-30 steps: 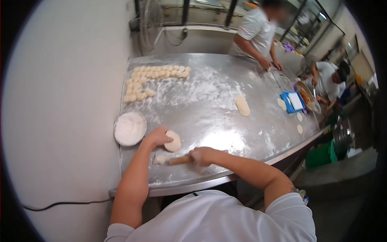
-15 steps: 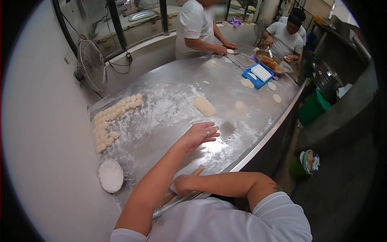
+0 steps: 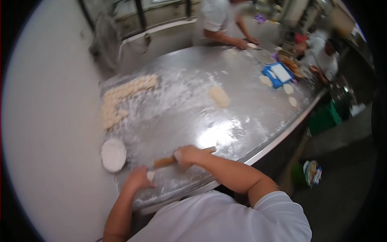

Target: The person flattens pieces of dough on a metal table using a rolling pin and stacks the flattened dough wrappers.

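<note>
My right hand (image 3: 186,156) is wrapped round a wooden rolling pin (image 3: 164,162), which lies aslant just above or on the floury metal table near its front edge. To the left of the pin's end, my left hand (image 3: 139,177) has a small pale piece of dough (image 3: 150,176) between thumb and fingers, low at the tabletop. A pile of flat, rolled dough rounds (image 3: 219,97) lies farther out. Along the left side sit many small dough lumps (image 3: 115,97) in rows, with a bowl of white flour (image 3: 113,155) nearer to me.
Across the metal table (image 3: 181,101), a co-worker's hands (image 3: 246,42) handle a dough round. Another person sits by a pan of filling (image 3: 289,63), near a blue scale (image 3: 278,75) and loose dough rounds (image 3: 288,88). A wall borders the left; green bins (image 3: 324,119) stand right.
My left hand has drawn back from mid-table to the dough piece at lower left. My right hand and the rolling pin have moved forward. A blurred pale round over the table is gone from there.
</note>
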The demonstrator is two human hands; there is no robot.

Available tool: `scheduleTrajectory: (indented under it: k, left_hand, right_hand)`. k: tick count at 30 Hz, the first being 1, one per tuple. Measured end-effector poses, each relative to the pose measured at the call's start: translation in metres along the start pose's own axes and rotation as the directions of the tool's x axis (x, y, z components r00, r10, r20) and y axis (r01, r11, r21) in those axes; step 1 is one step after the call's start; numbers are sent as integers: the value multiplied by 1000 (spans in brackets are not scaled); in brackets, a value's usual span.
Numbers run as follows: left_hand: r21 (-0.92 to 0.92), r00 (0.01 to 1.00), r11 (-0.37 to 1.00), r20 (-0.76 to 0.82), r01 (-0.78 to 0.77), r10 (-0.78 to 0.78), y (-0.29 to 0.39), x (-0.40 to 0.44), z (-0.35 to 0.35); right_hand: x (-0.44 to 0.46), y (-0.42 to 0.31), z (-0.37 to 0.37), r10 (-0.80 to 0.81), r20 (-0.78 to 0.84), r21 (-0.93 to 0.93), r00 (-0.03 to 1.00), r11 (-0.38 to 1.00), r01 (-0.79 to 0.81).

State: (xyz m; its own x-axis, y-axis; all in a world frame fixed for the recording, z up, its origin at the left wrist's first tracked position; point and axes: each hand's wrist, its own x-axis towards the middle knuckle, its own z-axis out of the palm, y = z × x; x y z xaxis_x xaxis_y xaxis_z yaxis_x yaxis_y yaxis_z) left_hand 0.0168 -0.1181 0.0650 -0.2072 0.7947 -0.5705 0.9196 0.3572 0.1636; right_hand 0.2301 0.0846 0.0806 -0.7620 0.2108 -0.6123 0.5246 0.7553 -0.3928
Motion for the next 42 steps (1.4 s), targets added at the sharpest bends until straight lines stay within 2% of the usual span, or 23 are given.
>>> scheduleTrajectory:
  k: [2,3,4,6,8,11,12,15,18,21,27,30,31,33,36,38,39,41,42]
  left_hand:
    - [-39,999,998,10,49,-49,3,10,21]
    - [-97,999,995,-48,3,-8,-12,32,51]
    - [-163,999,986,-43,-14,7,-3,35,39]
    - [-359,978,930,-207,-83,8,13,44,25]
    - [-426,970,896,-241,-128,24,17,50,12]
    - [-618,980,786,-162,-12,-112,1,71,10]
    - [-623,971,782,-200,-22,-131,-3,71,6]
    - [-680,947,729,-183,73,-265,2,77,-10]
    - [-373,774,928,-589,-7,-231,29,91,4]
    - [-161,638,986,-763,-32,-104,56,111,30]
    - [-40,760,992,-647,-116,63,82,141,22]
    - [-23,687,990,-722,-141,81,79,144,20]
    - [-200,666,955,-746,-217,-5,71,150,28]
    - [-508,641,773,-747,-379,-177,58,162,36]
    - [-691,758,715,-522,-107,-391,46,117,-7]
    - [-517,918,849,-278,103,-281,38,96,-14]
    - [-398,960,900,-130,180,-249,35,88,-14]
    - [-386,950,922,-284,10,-129,38,80,10]
    - [-368,931,927,-358,-71,-70,39,79,20]
  right_hand:
    - [8,10,6,-32,-96,43,995,998,36]
    - [5,12,1,-60,-142,65,988,995,69]
    - [10,20,8,-83,-223,84,971,991,104]
    - [-11,6,-16,-30,-228,93,973,994,52]
    - [-26,-3,-32,32,-296,168,955,986,18]
    - [-27,1,-44,105,-373,248,922,969,-11]
    - [-23,8,-41,87,-433,230,897,973,17]
    - [-21,8,-46,152,-438,280,886,960,-26]
    - [-18,6,-45,153,-421,326,894,945,-9]
    - [-23,-1,-50,157,-416,304,896,952,-25]
    - [-19,0,-51,150,-459,333,876,943,13]
    - [-20,6,-53,223,-412,410,884,911,-39]
    - [-23,7,-56,217,-409,384,886,922,-49]
    - [-34,13,-63,213,-405,329,889,941,-76]
    - [-37,40,-60,143,-376,84,916,989,-121]
    - [-27,63,-46,92,-354,-94,931,987,-133]
    - [-19,71,-31,17,-357,-185,934,979,-88]
    - [-2,84,-4,-142,-340,-371,930,929,6]
    - [7,89,11,-186,-330,-378,926,925,51]
